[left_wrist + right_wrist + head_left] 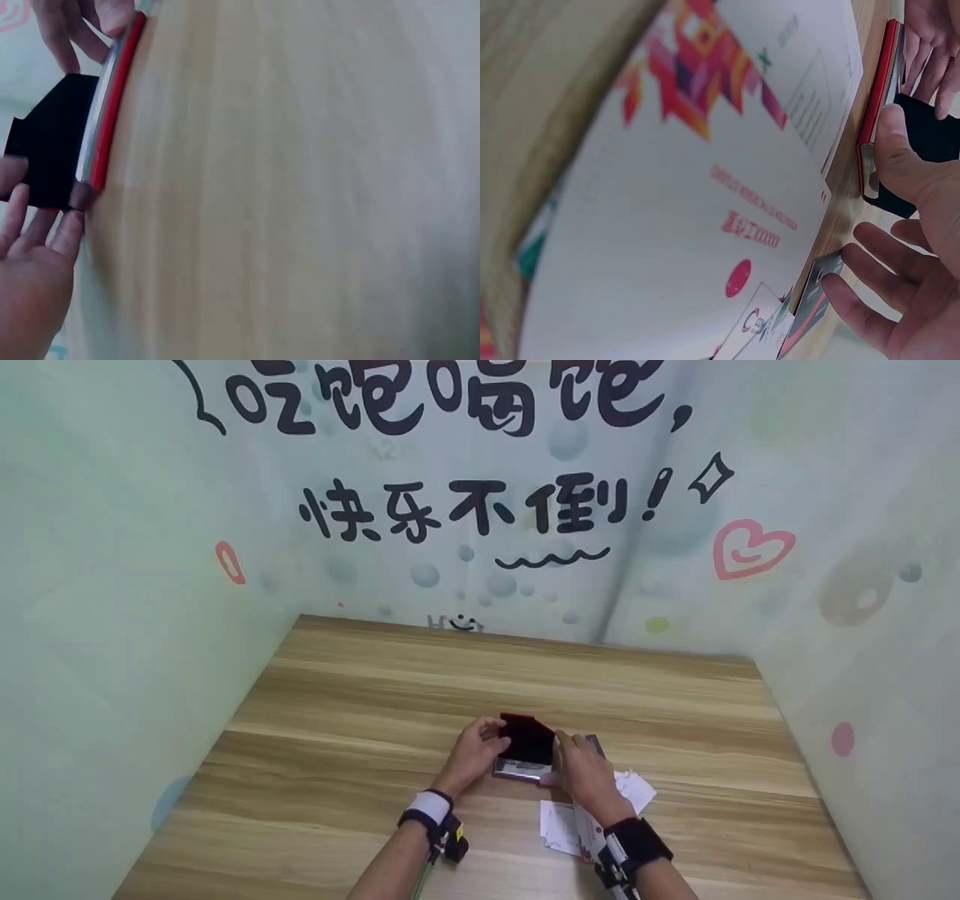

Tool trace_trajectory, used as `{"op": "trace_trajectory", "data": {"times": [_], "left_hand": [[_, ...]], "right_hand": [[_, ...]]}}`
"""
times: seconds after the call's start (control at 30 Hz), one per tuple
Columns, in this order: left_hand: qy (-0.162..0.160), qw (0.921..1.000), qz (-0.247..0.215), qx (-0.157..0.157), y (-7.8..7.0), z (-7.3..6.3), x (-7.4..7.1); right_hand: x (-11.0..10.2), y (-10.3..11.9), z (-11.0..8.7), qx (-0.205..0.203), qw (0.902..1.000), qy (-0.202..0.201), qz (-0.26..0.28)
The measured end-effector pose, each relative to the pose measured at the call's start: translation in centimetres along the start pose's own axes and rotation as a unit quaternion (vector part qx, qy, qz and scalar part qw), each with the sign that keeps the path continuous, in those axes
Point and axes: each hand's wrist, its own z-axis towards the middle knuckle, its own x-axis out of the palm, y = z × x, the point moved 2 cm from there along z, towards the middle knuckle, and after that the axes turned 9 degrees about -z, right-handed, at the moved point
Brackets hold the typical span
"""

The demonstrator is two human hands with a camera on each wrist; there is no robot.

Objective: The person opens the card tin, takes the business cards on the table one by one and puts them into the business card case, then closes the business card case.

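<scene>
A business card case (525,770) with a red edge, silvery rim and raised black flap (56,142) is between the two hands above the wooden table. My left hand (476,754) holds its left side, thumb on the flap and fingertips at the lower corner in the left wrist view. On the other side, my right hand (583,771) grips the case, its thumb (892,135) pressed on the rim. The right hand's other fingers are spread in the right wrist view. The inside of the case is mostly hidden behind the flap.
White printed business cards (559,825) lie in loose piles under and beside the right forearm, with more cards (636,791) fanned to its right. A dark card (814,289) lies near the right hand. Printed fabric walls (465,585) enclose the table (360,682).
</scene>
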Motion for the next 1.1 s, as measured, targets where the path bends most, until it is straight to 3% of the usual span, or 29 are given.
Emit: {"op": "trace_trajectory", "data": {"times": [0.2, 0.4, 0.83, 1.1], "left_hand": [[0.085, 0.9961, -0.023, 0.002, 0.38, 0.01, -0.17], [0.137, 0.9906, 0.004, -0.007, 0.56, 0.25, -0.23], [0.133, 0.9902, 0.041, -0.012, 0.21, 0.08, -0.10], [0.143, 0.9852, 0.093, -0.015, 0.09, 0.03, -0.20]], "right_hand": [[0.03, -0.04, 0.01, 0.000, 1.0000, 0.006, -0.001], [-0.02, -0.11, -0.03, -0.005, 1.0000, -0.003, -0.007], [0.04, 0.03, -0.08, -0.008, 1.0000, -0.003, -0.004], [0.14, -0.10, -0.11, -0.015, 0.9999, -0.002, -0.004]]}}
